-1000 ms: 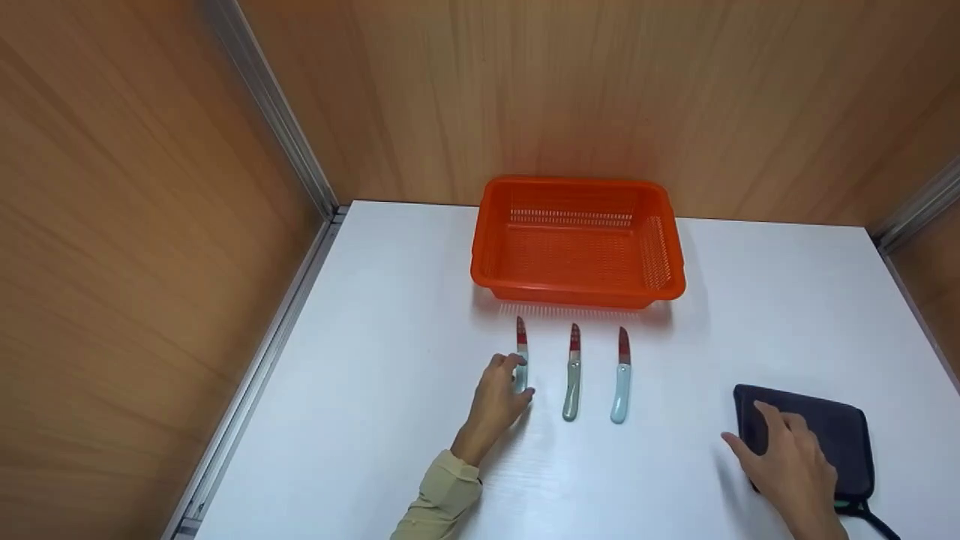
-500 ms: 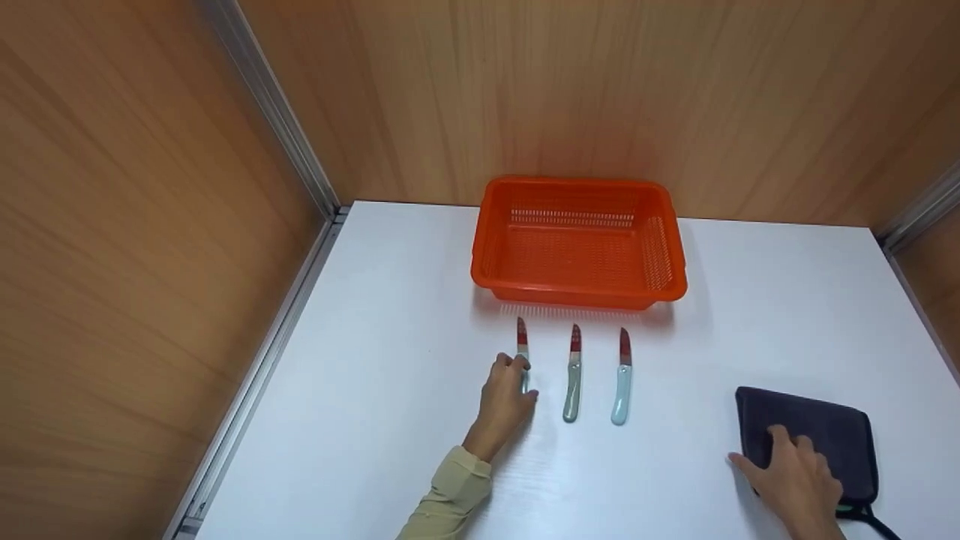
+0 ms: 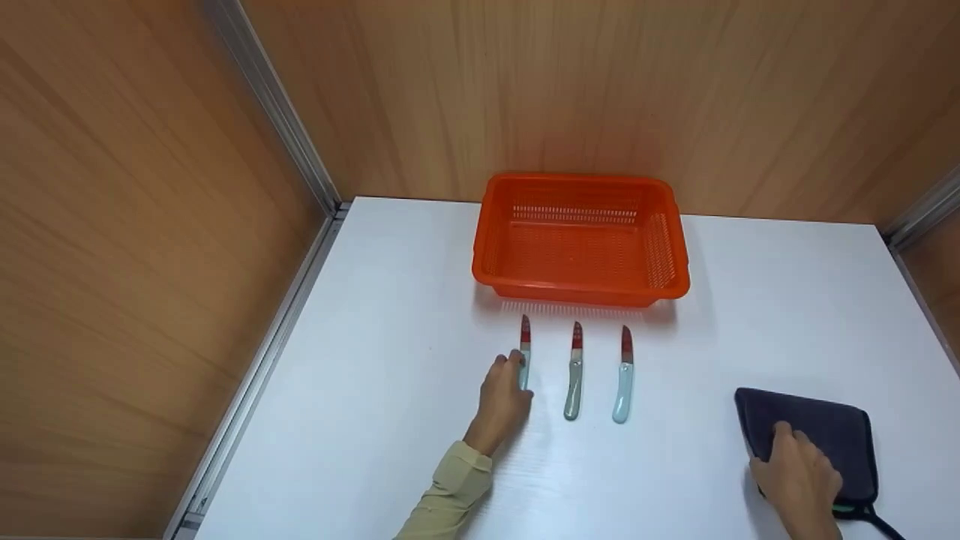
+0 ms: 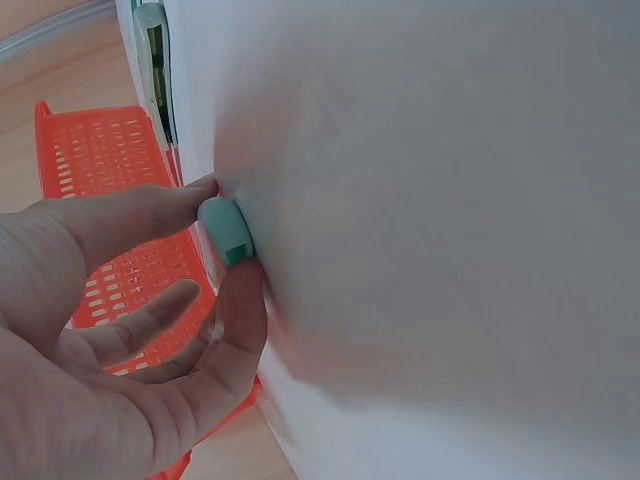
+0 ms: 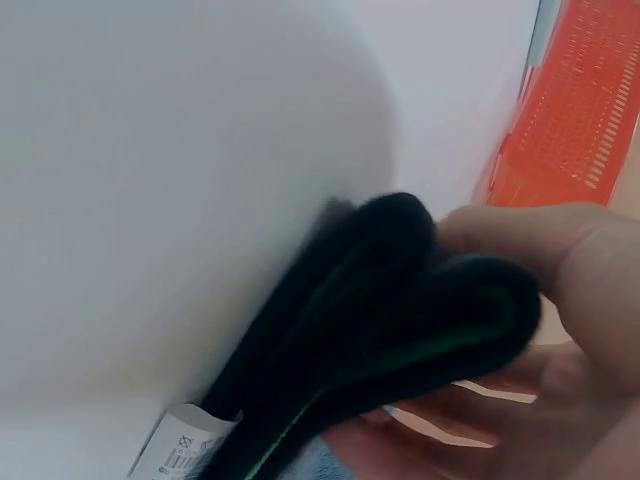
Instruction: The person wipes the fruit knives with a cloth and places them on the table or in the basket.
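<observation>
In the head view my left hand [image 3: 501,401] is at the leftmost knife [image 3: 525,331], whose red blade points at the basket. The left wrist view shows my thumb and a finger pinching the rounded end of its pale green handle [image 4: 226,230]. To its right lie a knife with a grey-green handle [image 3: 573,390] and one with a light blue handle [image 3: 623,394]. My right hand [image 3: 796,476] grips the dark flat pouch [image 3: 832,424]. In the right wrist view, the thumb and fingers are around the pouch's folded edge [image 5: 400,300]; the fingertips are partly hidden.
An orange perforated basket [image 3: 577,289] stands at the back of the white table [image 3: 390,322], beyond the knives. Wooden panels [image 3: 420,97] rise behind and at the left. A dark strap [image 3: 879,521] trails from the pouch's near side.
My left fingers have closed on the leftmost knife, which has shifted slightly right. On the pouch, my right hand has drawn in its spread thumb and fingers.
</observation>
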A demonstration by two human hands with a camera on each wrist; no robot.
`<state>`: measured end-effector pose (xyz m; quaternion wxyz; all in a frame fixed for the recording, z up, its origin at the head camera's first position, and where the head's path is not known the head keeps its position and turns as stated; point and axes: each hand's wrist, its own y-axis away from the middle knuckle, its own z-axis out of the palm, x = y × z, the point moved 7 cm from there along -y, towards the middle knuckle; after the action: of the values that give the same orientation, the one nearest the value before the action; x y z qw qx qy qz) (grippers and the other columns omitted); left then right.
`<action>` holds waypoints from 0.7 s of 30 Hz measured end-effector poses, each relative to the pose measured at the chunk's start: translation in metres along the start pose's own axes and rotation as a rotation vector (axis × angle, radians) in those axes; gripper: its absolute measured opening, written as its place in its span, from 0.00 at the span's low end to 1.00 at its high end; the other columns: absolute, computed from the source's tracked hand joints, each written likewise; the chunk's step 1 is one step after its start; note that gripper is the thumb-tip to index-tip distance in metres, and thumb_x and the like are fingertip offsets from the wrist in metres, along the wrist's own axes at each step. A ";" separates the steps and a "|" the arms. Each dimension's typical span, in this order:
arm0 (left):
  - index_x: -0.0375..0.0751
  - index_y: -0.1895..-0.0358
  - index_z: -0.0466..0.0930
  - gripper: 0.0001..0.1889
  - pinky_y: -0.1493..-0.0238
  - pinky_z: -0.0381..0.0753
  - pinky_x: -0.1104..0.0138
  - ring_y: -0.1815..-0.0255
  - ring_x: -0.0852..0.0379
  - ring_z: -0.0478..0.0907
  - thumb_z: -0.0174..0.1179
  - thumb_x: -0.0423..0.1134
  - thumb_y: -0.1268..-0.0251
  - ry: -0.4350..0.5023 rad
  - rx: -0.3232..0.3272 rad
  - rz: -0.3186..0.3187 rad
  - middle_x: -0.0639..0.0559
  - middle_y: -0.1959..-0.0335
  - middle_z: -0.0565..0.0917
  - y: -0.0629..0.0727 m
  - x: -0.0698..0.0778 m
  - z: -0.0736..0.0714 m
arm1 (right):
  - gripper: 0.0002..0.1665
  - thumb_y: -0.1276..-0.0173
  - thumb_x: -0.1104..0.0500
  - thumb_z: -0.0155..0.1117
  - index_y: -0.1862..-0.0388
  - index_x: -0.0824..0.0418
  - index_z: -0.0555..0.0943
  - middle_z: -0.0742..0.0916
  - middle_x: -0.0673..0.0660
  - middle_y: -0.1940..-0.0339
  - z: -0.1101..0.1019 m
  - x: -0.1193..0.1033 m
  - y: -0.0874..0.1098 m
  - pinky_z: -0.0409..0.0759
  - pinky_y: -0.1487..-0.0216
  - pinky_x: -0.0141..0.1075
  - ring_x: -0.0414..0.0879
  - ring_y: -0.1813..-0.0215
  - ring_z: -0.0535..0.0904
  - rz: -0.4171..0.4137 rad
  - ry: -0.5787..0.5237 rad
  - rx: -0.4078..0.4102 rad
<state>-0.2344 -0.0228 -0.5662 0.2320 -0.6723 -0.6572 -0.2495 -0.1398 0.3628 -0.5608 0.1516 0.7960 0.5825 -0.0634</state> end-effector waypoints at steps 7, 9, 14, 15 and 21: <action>0.34 0.52 0.75 0.20 0.60 0.82 0.60 0.66 0.54 0.76 0.64 0.21 0.51 0.026 0.008 -0.017 0.47 0.66 0.78 0.003 -0.002 -0.004 | 0.32 0.48 0.62 0.69 0.50 0.81 0.70 0.79 0.73 0.67 0.002 0.006 0.000 0.72 0.78 0.50 0.63 0.71 0.77 0.031 -0.016 0.025; 0.34 0.52 0.76 0.19 0.59 0.82 0.60 0.66 0.54 0.77 0.64 0.21 0.51 0.039 0.012 -0.031 0.46 0.66 0.78 0.003 -0.003 -0.005 | 0.32 0.48 0.60 0.70 0.51 0.81 0.70 0.78 0.72 0.68 0.003 0.006 0.000 0.72 0.79 0.50 0.63 0.71 0.77 0.028 -0.020 0.030; 0.35 0.54 0.78 0.18 0.55 0.82 0.58 0.62 0.54 0.78 0.65 0.23 0.51 0.062 0.030 -0.088 0.47 0.64 0.79 0.002 -0.009 -0.008 | 0.30 0.49 0.65 0.69 0.50 0.80 0.71 0.79 0.74 0.66 -0.002 0.008 0.000 0.73 0.80 0.50 0.63 0.72 0.77 0.011 -0.035 0.041; 0.35 0.55 0.78 0.17 0.55 0.82 0.57 0.62 0.54 0.78 0.66 0.24 0.51 0.066 0.036 -0.097 0.47 0.64 0.79 0.002 -0.010 -0.009 | 0.30 0.49 0.66 0.67 0.49 0.80 0.70 0.79 0.75 0.65 -0.004 0.009 -0.001 0.73 0.79 0.50 0.64 0.71 0.78 0.009 -0.037 0.033; 0.35 0.59 0.81 0.14 0.57 0.81 0.59 0.65 0.56 0.76 0.68 0.27 0.52 0.090 0.086 -0.111 0.50 0.67 0.78 0.006 -0.017 -0.018 | 0.31 0.47 0.66 0.63 0.45 0.78 0.70 0.78 0.77 0.59 -0.009 0.011 -0.001 0.73 0.77 0.50 0.62 0.69 0.77 0.021 -0.066 -0.032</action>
<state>-0.2291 -0.0475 -0.5629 0.2759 -0.6124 -0.6925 -0.2633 -0.1380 0.3755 -0.5552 0.1839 0.7970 0.5699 -0.0787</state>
